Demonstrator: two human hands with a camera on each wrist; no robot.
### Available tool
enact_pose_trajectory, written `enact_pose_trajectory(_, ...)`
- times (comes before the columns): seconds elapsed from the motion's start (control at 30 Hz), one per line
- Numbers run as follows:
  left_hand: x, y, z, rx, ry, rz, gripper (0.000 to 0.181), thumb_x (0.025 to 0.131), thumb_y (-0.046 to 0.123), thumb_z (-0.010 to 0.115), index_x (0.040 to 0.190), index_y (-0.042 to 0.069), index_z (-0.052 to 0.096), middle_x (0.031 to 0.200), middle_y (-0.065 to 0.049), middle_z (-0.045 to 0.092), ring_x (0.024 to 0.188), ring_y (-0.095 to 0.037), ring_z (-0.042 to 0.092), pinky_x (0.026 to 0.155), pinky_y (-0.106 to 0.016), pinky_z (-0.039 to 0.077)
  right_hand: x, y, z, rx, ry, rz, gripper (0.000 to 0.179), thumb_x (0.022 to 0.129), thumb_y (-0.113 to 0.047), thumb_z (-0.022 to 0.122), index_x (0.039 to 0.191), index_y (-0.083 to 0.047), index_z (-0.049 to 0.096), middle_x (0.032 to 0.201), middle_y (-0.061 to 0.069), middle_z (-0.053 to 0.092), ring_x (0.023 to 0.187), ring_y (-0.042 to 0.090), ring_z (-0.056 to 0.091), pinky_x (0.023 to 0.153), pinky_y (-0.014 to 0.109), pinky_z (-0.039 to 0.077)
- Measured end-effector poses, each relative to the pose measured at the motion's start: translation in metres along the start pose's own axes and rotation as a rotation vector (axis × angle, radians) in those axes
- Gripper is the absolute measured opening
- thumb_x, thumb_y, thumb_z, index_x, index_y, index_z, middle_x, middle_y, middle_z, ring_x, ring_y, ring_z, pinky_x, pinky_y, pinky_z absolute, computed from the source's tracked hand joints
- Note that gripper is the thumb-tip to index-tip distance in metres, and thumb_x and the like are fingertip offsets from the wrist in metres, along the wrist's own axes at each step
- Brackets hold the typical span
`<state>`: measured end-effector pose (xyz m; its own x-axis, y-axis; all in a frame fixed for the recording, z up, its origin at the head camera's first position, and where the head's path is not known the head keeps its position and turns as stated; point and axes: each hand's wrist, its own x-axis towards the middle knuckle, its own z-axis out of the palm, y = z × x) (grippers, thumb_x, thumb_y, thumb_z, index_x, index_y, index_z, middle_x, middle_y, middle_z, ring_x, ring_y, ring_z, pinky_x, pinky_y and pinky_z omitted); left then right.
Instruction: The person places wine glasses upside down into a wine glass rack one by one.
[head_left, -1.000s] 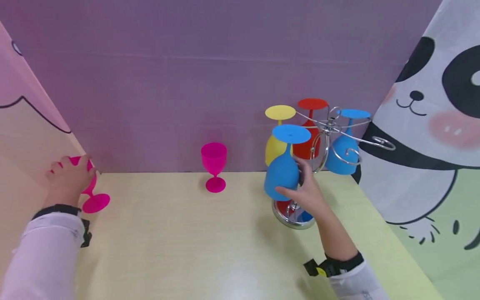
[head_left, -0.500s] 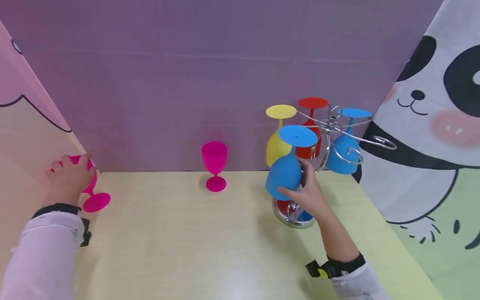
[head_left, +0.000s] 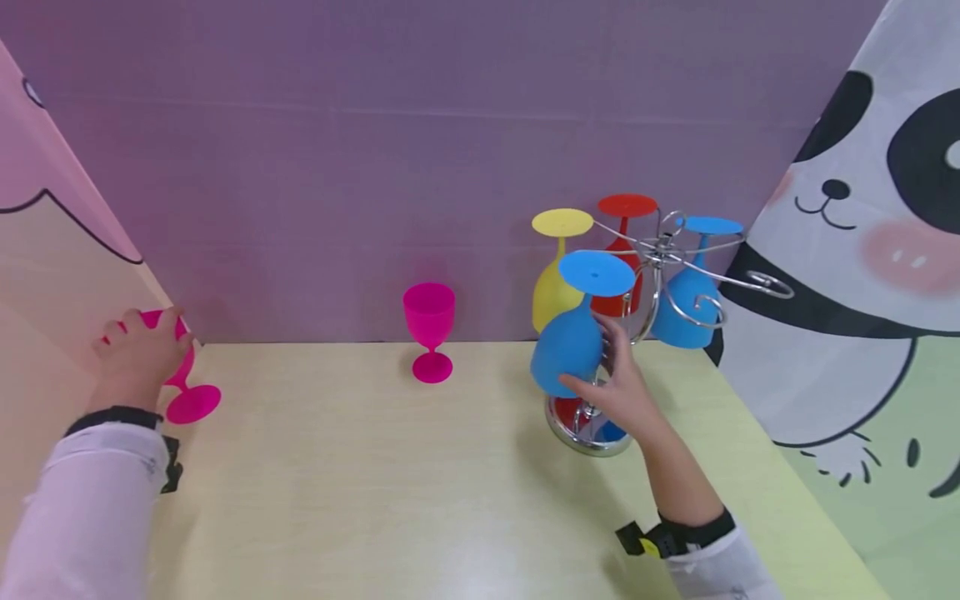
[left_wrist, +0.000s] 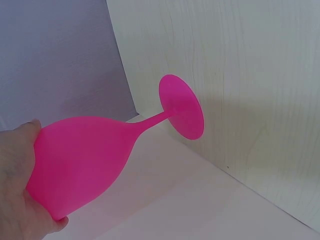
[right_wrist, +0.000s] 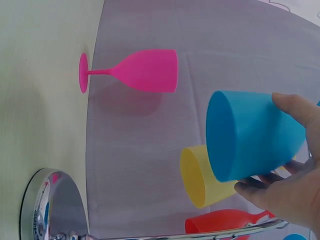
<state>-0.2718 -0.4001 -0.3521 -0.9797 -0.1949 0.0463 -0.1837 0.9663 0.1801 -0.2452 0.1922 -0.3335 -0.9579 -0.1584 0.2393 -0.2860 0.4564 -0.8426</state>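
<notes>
My right hand (head_left: pixel 621 385) grips the bowl of an upside-down blue goblet (head_left: pixel 567 350) at the front left of a silver wire goblet rack (head_left: pixel 660 254). The goblet leans a little, its foot tipped toward the rack. In the right wrist view, the mouth of this blue goblet (right_wrist: pixel 257 137) shows between my thumb and fingers. At the far left, my left hand (head_left: pixel 138 357) holds a pink goblet (head_left: pixel 193 404) from above by the bowl. In the left wrist view, my thumb and fingers wrap the rim end of the pink goblet (left_wrist: pixel 85 160); its foot lies close over the table.
Yellow (head_left: pixel 555 292), red (head_left: pixel 628 205) and second blue (head_left: pixel 686 308) goblets hang upside down on the rack, whose round chrome base (head_left: pixel 588 446) mirrors colours. Another pink goblet (head_left: pixel 429 312) stands upright at the table's (head_left: pixel 360 500) back edge, before a purple wall cloth (head_left: pixel 337 167).
The blue goblet in my right hand has tilted, its foot shifting slightly right toward the rack, then staying nearly still. My left hand and its pink goblet have not moved.
</notes>
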Motion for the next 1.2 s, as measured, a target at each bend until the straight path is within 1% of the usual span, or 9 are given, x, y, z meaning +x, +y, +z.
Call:
enact_pose_trajectory(0.27,-0.003,0.003,-0.002,-0.004,-0.005,0.004,0.067,0.095,0.020,0.049,0.143,-0.004,0.011,0.122,-0.051,0.010,0.113,-0.074,0.013,0.091,-0.081,0.018,0.001,0.002,-0.003,0.043,0.008,-0.107,0.086,0.085,-0.008,0.072,0.149,-0.008,0.014,0.155,0.016,0.025,0.142,0.042,0.026,0.111,0.062,0.030)
enact_pose_trajectory(0.47,-0.002,0.002,-0.001,-0.018,-0.003,0.003,0.068,0.094,0.020,0.051,0.143,-0.004,0.010,0.122,-0.051,0.009,0.114,-0.074,0.012,0.091,-0.082,0.018,-0.007,-0.001,-0.010,0.054,0.013,-0.169,0.084,0.085,-0.005,0.071,0.149,-0.009,0.016,0.154,0.016,0.030,0.142,0.037,0.029,0.111,0.062,0.031)
enact_pose_trajectory(0.57,-0.001,0.002,-0.001,-0.022,-0.001,0.002,0.069,0.094,0.020,0.052,0.143,-0.004,0.010,0.122,-0.051,0.009,0.114,-0.074,0.013,0.091,-0.081,0.018,-0.012,-0.006,-0.015,0.033,0.024,-0.193,0.082,0.085,-0.004,0.071,0.148,-0.010,0.019,0.152,0.014,0.033,0.141,0.035,0.032,0.112,0.041,0.037)
enact_pose_trajectory(0.67,-0.001,0.002,-0.001,-0.025,-0.003,0.000,0.070,0.094,0.020,0.052,0.144,-0.003,0.010,0.122,-0.051,0.009,0.114,-0.074,0.013,0.090,-0.081,0.019,-0.019,-0.013,-0.018,0.020,0.041,-0.214,0.082,0.084,-0.003,0.071,0.148,-0.010,0.021,0.151,0.012,0.035,0.139,0.035,0.034,0.104,0.016,0.038)
enact_pose_trajectory(0.73,-0.002,0.002,-0.001,-0.025,-0.004,0.000,0.069,0.094,0.020,0.052,0.144,-0.003,0.010,0.122,-0.051,0.009,0.114,-0.074,0.013,0.090,-0.081,0.019,-0.023,-0.017,-0.020,0.025,0.055,-0.233,0.082,0.083,-0.001,0.072,0.148,-0.009,0.022,0.150,0.014,0.035,0.138,0.036,0.034,0.098,0.007,0.036)
enact_pose_trajectory(0.87,-0.002,0.002,-0.001,-0.028,-0.006,0.004,0.071,0.094,0.021,0.051,0.145,-0.003,0.009,0.122,-0.051,0.009,0.114,-0.074,0.013,0.090,-0.082,0.018,-0.033,-0.024,-0.022,0.023,0.069,-0.279,0.084,0.081,0.003,0.072,0.148,-0.008,0.022,0.149,0.015,0.035,0.137,0.034,0.035,0.099,0.006,0.037)
enact_pose_trajectory(1.0,-0.003,0.002,-0.002,-0.021,-0.012,0.006,0.070,0.094,0.020,0.052,0.144,-0.004,0.008,0.122,-0.051,0.008,0.114,-0.074,0.012,0.091,-0.082,0.017,-0.044,-0.033,-0.023,-0.028,0.041,-0.340,0.088,0.078,0.004,0.074,0.149,-0.008,0.023,0.150,0.011,0.034,0.137,0.020,0.036,0.101,0.007,0.036)
enact_pose_trajectory(1.1,-0.004,0.003,-0.002,-0.018,-0.012,0.008,0.069,0.094,0.020,0.052,0.143,-0.005,0.009,0.122,-0.051,0.008,0.114,-0.074,0.011,0.091,-0.082,0.017,-0.054,-0.044,-0.024,-0.088,0.022,-0.399,0.091,0.075,0.004,0.077,0.150,-0.009,0.026,0.150,0.000,0.035,0.137,0.007,0.034,0.102,0.007,0.035)
enact_pose_trajectory(1.2,-0.005,0.003,-0.003,-0.017,-0.009,0.011,0.069,0.094,0.019,0.052,0.142,-0.005,0.009,0.122,-0.051,0.009,0.114,-0.074,0.012,0.090,-0.082,0.018,-0.063,-0.061,-0.028,-0.143,0.027,-0.477,0.094,0.069,0.006,0.081,0.149,-0.008,0.031,0.148,-0.006,0.037,0.136,0.003,0.034,0.102,0.007,0.035)
